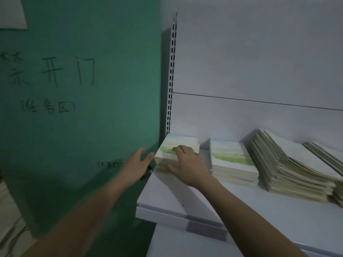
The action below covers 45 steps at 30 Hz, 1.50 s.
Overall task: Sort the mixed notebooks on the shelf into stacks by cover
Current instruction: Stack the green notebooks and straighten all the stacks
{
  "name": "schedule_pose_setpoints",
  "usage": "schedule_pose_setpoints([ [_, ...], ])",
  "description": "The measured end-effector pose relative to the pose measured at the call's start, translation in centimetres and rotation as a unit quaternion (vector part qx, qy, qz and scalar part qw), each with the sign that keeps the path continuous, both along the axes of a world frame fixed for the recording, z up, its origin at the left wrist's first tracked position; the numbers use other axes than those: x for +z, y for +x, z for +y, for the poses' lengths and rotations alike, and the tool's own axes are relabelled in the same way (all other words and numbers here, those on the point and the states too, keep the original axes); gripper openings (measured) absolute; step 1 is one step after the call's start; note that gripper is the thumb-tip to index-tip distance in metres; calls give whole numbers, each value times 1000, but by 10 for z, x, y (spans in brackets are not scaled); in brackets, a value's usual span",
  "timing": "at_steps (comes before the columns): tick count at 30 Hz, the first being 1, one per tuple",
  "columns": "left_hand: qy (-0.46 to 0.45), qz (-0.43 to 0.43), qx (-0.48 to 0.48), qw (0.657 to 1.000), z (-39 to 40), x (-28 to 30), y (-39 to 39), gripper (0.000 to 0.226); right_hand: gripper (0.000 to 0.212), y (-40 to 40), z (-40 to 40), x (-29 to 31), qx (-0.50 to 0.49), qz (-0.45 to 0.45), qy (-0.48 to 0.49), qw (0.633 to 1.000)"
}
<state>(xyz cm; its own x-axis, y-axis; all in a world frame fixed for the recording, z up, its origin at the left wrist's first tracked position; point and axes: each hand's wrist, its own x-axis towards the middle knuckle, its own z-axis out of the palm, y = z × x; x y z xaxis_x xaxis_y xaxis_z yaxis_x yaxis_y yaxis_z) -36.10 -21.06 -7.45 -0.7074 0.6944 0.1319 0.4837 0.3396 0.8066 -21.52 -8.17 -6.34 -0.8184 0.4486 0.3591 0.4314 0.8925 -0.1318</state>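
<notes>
Broadly, a green wall (79, 89) with dark handwritten characters fills the left side, and a white shelving unit stands against it, its slotted upright (171, 71) running up the corner. The white shelf (241, 210) carries four stacks of notebooks in a row along its back. The largest stack (289, 169), third from the left, is a tall slumped pile leaning to the right, its cream page edges fanned and its top cover pale. A further stack (332, 160) beside it is cut off by the right edge of the view. The second stack (232, 160) sits squared, its top cover showing a pale sky over a green band of field. The leftmost stack (176, 145), at the shelf's left end just beside the upright, bears the same sky-and-field cover. The right hand (187, 164) rests on this leftmost stack, fingers curled over the top cover and thumb lying along the front page edges. The left hand (138, 164) is spread with fingers straight, its fingertips at the stack's left side; contact cannot be confirmed through the blur.
</notes>
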Motion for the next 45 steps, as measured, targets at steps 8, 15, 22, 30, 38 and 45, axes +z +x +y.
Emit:
schedule_pose_setpoints([
  [8,7,-48,-84,995,-2,3,-21,46,75,-32,9,-23,-59,-99,30,993],
  [15,115,-349,-103,924,11,7,-36,52,34,-14,-18,-10,-58,111,64,990],
  [22,75,-524,-183,828,15,26,-66,43,41,-36,-66,3,80,45,107,990],
  [30,122,-444,-133,878,8,23,-122,43,61,-36,-19,11,-92,38,-111,989],
  [38,144,-458,-107,871,-7,16,-137,41,73,-35,-4,-15,-121,-93,-7,988],
  [45,177,-459,-78,867,-21,14,-136,34,35,-37,-3,19,-94,107,-73,987],
])
